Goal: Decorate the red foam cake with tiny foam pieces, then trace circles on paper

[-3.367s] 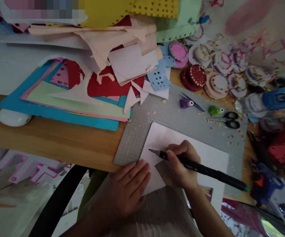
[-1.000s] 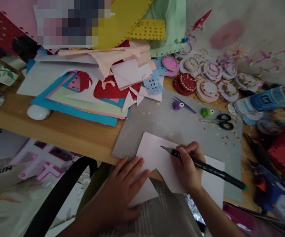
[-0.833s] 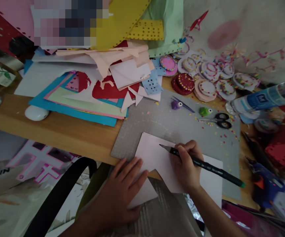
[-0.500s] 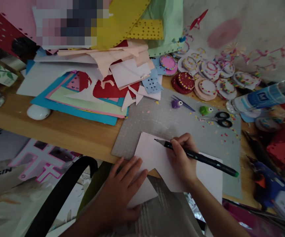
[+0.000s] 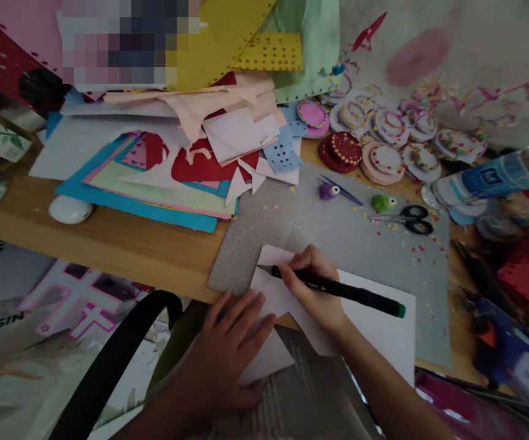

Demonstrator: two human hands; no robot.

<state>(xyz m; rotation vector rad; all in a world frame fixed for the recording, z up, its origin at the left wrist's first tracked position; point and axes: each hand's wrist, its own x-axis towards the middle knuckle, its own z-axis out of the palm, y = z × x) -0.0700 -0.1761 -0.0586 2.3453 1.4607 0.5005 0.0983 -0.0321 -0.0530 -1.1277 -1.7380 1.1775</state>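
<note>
A white sheet of paper [image 5: 374, 327] lies on a grey cutting mat [image 5: 333, 229] at the near edge of a wooden desk [image 5: 109, 244]. My left hand [image 5: 230, 351] rests flat on the paper's near left corner, fingers spread. My right hand [image 5: 313, 287] grips a black pen with a green end [image 5: 356, 294], its tip near the paper's upper left corner.
Stacked coloured paper sheets [image 5: 154, 171] fill the desk's left and back. Decorated paper discs [image 5: 383, 143] lie at the back right. Black scissors [image 5: 411, 220], a purple punch [image 5: 328, 191], a green punch [image 5: 380, 202], a glue bottle [image 5: 488, 178] and a blue glue gun [image 5: 498, 348] sit at the right. A white oval object [image 5: 69, 209] lies left.
My right hand has slid the pen to the left across the paper, toward its upper left corner. My left hand has stayed pressed on the sheet.
</note>
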